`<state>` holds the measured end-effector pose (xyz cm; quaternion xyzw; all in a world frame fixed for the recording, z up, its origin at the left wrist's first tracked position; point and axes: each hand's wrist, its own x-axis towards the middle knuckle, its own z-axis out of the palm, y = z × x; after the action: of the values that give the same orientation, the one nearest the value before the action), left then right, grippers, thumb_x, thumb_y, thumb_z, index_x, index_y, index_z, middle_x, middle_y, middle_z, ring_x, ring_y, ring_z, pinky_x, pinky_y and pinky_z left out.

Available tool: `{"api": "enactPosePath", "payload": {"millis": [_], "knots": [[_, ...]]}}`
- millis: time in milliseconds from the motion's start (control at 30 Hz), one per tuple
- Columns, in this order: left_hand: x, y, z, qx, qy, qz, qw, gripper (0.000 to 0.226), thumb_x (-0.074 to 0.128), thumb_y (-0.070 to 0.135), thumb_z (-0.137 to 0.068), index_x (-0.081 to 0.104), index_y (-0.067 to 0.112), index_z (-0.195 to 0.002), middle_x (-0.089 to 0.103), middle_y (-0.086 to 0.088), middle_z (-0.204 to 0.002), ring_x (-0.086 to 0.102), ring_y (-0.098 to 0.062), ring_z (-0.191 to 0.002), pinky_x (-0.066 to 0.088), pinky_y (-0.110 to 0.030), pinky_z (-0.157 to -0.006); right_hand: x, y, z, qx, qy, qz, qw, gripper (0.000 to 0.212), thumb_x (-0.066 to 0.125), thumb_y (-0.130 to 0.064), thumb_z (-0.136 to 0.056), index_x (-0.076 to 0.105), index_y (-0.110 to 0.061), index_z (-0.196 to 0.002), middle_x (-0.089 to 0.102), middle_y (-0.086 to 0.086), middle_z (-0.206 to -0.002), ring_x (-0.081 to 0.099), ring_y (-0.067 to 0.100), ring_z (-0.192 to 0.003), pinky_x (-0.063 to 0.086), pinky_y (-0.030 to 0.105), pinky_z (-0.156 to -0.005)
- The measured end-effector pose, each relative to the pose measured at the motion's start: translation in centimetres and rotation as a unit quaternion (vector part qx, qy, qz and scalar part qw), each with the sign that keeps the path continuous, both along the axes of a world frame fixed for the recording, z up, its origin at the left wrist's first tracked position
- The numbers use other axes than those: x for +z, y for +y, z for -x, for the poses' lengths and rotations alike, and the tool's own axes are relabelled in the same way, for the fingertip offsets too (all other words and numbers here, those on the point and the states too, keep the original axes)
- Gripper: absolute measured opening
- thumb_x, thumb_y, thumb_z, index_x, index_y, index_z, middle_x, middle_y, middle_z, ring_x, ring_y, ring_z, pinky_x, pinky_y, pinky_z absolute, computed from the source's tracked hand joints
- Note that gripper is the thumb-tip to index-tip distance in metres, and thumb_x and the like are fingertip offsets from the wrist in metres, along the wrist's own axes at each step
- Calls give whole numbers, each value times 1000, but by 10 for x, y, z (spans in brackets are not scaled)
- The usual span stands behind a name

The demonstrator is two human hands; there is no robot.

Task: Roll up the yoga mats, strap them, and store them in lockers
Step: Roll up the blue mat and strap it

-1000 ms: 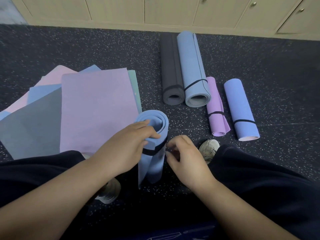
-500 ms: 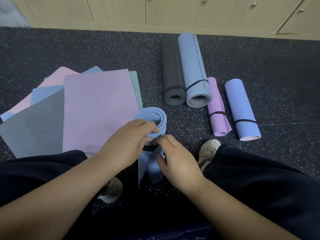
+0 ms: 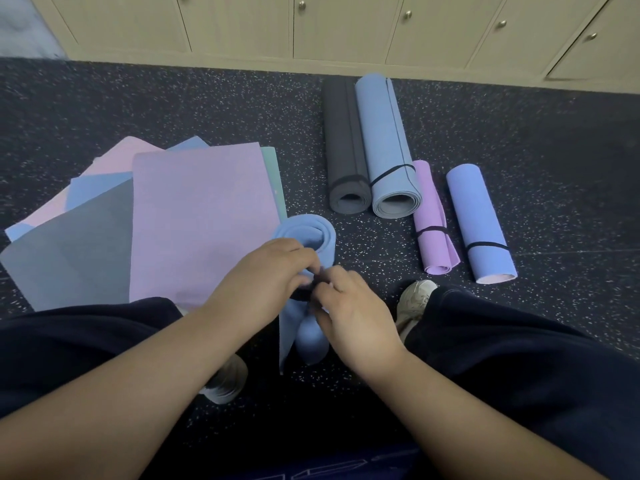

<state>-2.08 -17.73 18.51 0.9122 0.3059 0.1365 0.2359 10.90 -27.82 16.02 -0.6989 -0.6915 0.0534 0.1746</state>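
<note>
A rolled light-blue mat [image 3: 313, 235] stands on end on the floor between my knees. A black strap [image 3: 302, 294] circles its middle. My left hand [image 3: 263, 271] grips the roll from the left, fingers curled onto the strap. My right hand [image 3: 349, 306] pinches the strap from the right, its fingertips meeting the left hand's. The mat's lower part is partly hidden behind both hands.
Several flat mats lie fanned at the left, a lilac one [image 3: 201, 220] on top. Strapped rolls lie at the right: black [image 3: 344, 147], light blue [image 3: 388, 147], purple [image 3: 433, 220], blue [image 3: 479, 223]. Beige lockers [image 3: 339, 26] line the far wall. My shoe [image 3: 415, 299] is beside the roll.
My right hand has moved left from beside the roll onto the strap, where it meets my left hand. The roll stays upright.
</note>
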Motion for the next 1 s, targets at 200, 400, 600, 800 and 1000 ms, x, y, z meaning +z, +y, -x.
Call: {"api": "enactPosePath", "payload": {"millis": [200,400,600,800,1000], "knots": [[3,3,4,42,1,10,999,12,64,10,-86,60,21,-87,53,11,-85,38,-2,-78,31,-4,-73,-7,-3,1,-10,26,-3,1000,28,40,-28,-81,62,-16,-94,62,-1,-99,60,23,-80,53,30,-58],[6,-1,-1,22,-7,24,999,11,64,9,-85,62,19,-86,54,14,-86,40,0,-80,28,-15,-68,2,4,-5,-37,20,-37,998,12,61,-20,-77,63,-16,-88,57,0,-87,57,25,-73,45,29,-47],[8,-4,-2,29,6,31,999,8,61,11,-88,60,19,-89,57,11,-91,42,-3,-82,29,-15,-69,-6,6,-7,-18,-6,-26,999,12,70,-14,-71,63,-13,-80,56,2,-87,53,26,-73,42,30,-45],[7,-2,0,59,4,32,998,5,61,14,-89,61,18,-92,60,7,-96,47,-10,-86,27,-19,-69,-11,5,-7,19,-8,-39,999,4,62,-16,-74,59,-17,-75,59,-5,-75,54,20,-66,40,26,-47],[7,8,7,97,-9,60,993,6,64,11,-88,63,17,-90,60,10,-91,47,-10,-83,31,-14,-68,-29,1,-13,-76,131,173,973,14,53,-31,-95,57,-19,-100,63,7,-97,54,26,-97,40,34,-73]]}}
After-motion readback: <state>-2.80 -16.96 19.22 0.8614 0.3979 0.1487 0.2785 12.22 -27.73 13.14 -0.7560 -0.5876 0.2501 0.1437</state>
